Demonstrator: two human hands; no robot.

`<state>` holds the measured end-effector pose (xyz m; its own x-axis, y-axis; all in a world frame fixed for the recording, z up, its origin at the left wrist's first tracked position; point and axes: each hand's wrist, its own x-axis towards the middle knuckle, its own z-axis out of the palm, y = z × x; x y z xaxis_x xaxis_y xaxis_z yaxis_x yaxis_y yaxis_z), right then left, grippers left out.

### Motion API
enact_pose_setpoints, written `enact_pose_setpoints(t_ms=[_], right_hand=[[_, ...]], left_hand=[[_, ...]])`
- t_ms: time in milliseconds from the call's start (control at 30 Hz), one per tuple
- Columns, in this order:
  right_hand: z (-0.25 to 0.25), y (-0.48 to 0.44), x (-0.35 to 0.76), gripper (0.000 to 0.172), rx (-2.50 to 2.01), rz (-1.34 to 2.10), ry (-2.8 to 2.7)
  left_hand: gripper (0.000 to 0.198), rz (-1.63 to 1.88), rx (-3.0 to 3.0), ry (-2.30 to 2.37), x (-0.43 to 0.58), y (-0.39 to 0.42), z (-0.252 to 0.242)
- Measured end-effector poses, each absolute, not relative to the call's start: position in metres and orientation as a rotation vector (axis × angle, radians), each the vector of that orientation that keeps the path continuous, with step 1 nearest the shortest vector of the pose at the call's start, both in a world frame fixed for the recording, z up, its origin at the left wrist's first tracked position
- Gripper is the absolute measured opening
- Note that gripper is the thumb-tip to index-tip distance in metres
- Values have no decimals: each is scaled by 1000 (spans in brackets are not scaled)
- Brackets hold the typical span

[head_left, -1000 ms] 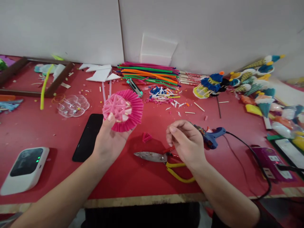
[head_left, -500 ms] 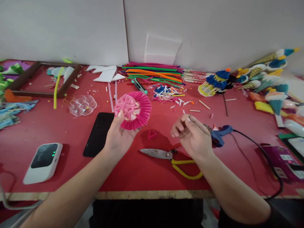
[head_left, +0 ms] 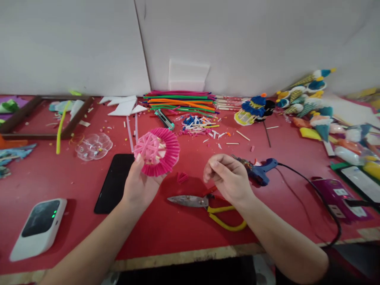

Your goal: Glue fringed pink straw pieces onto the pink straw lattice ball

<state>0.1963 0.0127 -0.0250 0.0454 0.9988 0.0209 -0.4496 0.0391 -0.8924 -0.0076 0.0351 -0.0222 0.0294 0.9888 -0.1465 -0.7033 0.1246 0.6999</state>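
View tipped up; my right hand [head_left: 230, 178] drifted slightly nearer pleated pink disc [head_left: 157, 152]. Left hand [head_left: 139, 188] clamps disc above table [head_left: 166, 235]; over-squeezing could crush pleats. Right thumb meets index, contents can't tell; dropping wrist could bump scissors [head_left: 190, 200].

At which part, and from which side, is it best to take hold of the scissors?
The scissors are probably best gripped by the yellow handle, coming from the near side. This curved loop sticks out toward the person, while the metal blade points left, away from it. In this view, the right hand covers part of the red handle.
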Motion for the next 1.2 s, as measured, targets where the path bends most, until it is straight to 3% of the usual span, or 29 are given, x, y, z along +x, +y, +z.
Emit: enact_pose_setpoints(t_ms=[167, 667, 867, 1067, 1200], right_hand=[[-30, 13, 193, 17, -727, 1410, -776], [-33, 15, 195, 21, -673, 1595, -623], [-39, 19, 197, 27, -705, 1670, -669], [-39, 22, 201, 30, -661, 1707, -721], [-40, 22, 201, 30, -642, 1739, -765]], left_hand=[[42, 1393, 518, 693, -11, 36, -24], [39, 1341, 467, 711, -9, 36, -26], [48, 1341, 475, 712, -11, 37, -22], [44, 1394, 433, 754, -12, 37, -15], [54, 1369, 402, 757, -9, 36, -12]])
